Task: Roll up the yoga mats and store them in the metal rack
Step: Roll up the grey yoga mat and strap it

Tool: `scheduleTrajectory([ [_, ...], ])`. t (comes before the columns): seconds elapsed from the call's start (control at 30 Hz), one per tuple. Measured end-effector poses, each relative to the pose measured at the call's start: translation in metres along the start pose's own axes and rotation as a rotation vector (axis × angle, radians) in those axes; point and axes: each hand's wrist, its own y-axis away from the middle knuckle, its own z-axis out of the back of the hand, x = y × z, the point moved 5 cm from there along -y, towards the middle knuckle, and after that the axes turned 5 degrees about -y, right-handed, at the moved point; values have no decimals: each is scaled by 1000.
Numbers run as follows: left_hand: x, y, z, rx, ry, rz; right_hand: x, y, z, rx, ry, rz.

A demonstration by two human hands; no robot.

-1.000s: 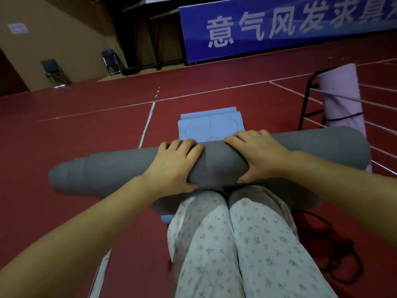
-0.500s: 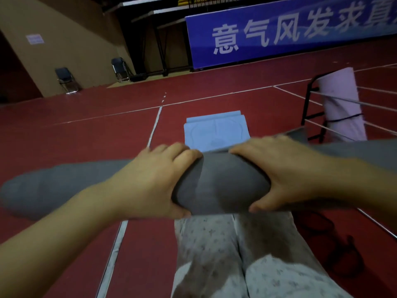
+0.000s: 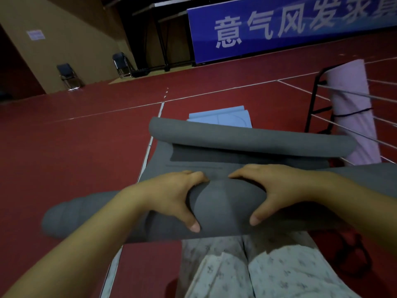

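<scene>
Grey foam yoga mat [image 3: 223,203], partly rolled, lies across the person's lap above patterned light trousers [image 3: 268,274]; its far end curls into a second loose roll on the dark red sports floor [image 3: 86,147]. Left hand [image 3: 171,196] grips the near roll from above, fingers curled over the top and thumb pressed against the front face. Right hand [image 3: 277,190] grips the same roll just beside it in a mirrored hold, thumb tip down on the front. Beyond the grey mat, a pale blue folded mat [image 3: 221,117] lies flat on the floor. At right, a pink rolled mat [image 3: 352,108], bound by a black strap, stands upright inside the black and silver metal rack [image 3: 315,102]. A black cord [image 3: 352,252] lies on the floor near the right knee. Two folding chairs [image 3: 68,76] stand by the tan wall, and a blue banner [image 3: 279,24] with white characters lines the far side.
</scene>
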Motion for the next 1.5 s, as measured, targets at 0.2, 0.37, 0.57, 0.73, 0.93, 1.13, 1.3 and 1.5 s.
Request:
scheduleTrajectory([
  [0.2,25,-19,7,124,257,55,11,9,6,-123,119,101],
  [0.37,37,-35,12,246,376,98,10,8,-8,-180,205,64],
  [0.57,41,-42,17,327,398,118,-1,-6,4,-199,101,72],
  [0.73,27,-28,39,156,65,158,-9,-13,11,-182,-39,89],
  [0.93,-26,0,32,-69,-156,5,-22,-25,23,-139,-198,91],
  [1.13,-32,-18,7,-143,-325,67,-37,-42,32,-76,-335,37],
  [1.3,-16,-41,19,-219,-124,42,-45,-54,38,-34,-341,-12],
  [1.5,-5,-57,35,-150,5,3,-48,-55,44,-173,-119,-60],
])
